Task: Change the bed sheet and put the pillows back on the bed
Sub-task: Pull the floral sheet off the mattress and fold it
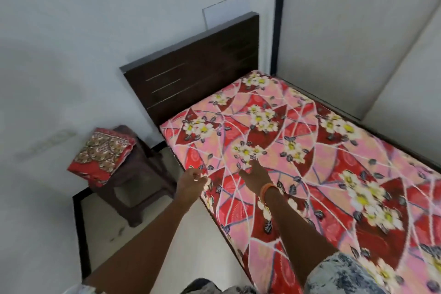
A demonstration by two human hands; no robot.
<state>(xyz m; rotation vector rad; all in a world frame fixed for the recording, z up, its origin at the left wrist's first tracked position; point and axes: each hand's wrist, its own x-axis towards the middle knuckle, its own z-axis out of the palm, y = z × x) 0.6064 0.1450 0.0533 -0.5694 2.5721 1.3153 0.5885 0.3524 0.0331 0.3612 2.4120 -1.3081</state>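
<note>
One bed sheet, pink and red with white flowers, is seen spread flat over the mattress, from the dark wooden headboard at the far end to the near right edge of the view. No pillow lies on the bed. One folded red patterned cloth, possibly the other sheet or a covered pillow, which cannot be told, is stacked on the single dark stool to the left of the bed, beside the wall.

Two hands are stretched out over the near left part of the bed. The left hand is held above the left edge of the mattress with its fingers loosely curled; whether a bit of sheet is pinched cannot be told through the blur. The right hand, an orange band at its wrist, is laid out over the sheet with fingers straight and apart, nothing gripped.

The step in hand is judged to be smoothing or tucking along the left side. It would be done well if the cloth were swept flat from the middle outward with the straight fingers, the edge then drawn taut and pushed down evenly along the frame, so that no fold is trapped near the headboard corner.
</note>
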